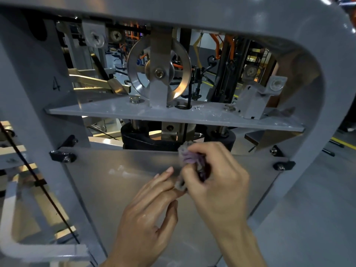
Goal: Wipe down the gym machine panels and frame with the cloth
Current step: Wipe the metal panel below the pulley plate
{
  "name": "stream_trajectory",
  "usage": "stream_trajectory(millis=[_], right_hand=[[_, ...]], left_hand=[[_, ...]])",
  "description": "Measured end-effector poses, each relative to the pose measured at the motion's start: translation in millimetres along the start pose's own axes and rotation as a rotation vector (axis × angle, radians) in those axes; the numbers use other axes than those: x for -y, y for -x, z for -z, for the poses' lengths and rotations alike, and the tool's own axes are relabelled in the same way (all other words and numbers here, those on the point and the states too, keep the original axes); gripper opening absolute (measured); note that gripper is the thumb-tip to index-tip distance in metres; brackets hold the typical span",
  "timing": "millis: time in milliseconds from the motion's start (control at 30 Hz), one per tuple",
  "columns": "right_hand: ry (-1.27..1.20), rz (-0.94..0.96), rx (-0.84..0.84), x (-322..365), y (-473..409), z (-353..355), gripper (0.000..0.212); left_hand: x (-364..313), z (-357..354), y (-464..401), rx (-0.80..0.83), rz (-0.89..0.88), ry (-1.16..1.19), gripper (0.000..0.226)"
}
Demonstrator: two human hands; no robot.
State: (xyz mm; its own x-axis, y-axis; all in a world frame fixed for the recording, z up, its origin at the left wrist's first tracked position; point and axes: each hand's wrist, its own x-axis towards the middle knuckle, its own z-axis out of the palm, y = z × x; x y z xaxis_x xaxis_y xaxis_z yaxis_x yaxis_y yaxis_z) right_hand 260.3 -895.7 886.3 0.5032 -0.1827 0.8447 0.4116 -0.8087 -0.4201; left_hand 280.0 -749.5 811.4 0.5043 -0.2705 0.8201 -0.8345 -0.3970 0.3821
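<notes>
Gripping one cloth (189,160), two hands (192,189) meet.

A small purple-grey cloth (189,160), bunched into a wad, sits against the top edge of the machine's clear lower panel (119,180), which is bolted inside the grey painted frame (316,132).
</notes>
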Motion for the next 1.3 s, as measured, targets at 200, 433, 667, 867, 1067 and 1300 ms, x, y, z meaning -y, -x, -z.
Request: stream_trajectory(millis=[200,433,667,867,1067,1300], right_hand=[[0.127,-0.156,-0.181,-23.7,-15.9,28.5,0.023],[0.032,-0.068,0.002,9.8,-16.3,-10.6,0.018],[0.093,-0.249,-0.132,-23.2,-19.0,25.1,0.018],[0.037,-0.082,0.041,13.1,-20.1,-11.6,0.015],[0.1,-0.214,-0.069,-13.4,-25.9,25.7,0.016],[0.012,-0.008,0.118,33.7,-25.2,-36.9,0.016]], left_hand=[[-1.1,7.0,3.4,-0.023,0.048,0.032,0.024],[-4.5,11.3,0.2,-0.062,0.072,0.026,0.023],[-0.8,14.8,4.5,-0.081,0.068,0.027,0.023],[-2.6,15.5,4.0,-0.055,0.075,0.008,0.025],[-1.8,24.6,4.8,-0.056,0.07,-0.017,0.023],[-5.8,35.1,1.6,-0.055,0.075,-0.044,0.027]])
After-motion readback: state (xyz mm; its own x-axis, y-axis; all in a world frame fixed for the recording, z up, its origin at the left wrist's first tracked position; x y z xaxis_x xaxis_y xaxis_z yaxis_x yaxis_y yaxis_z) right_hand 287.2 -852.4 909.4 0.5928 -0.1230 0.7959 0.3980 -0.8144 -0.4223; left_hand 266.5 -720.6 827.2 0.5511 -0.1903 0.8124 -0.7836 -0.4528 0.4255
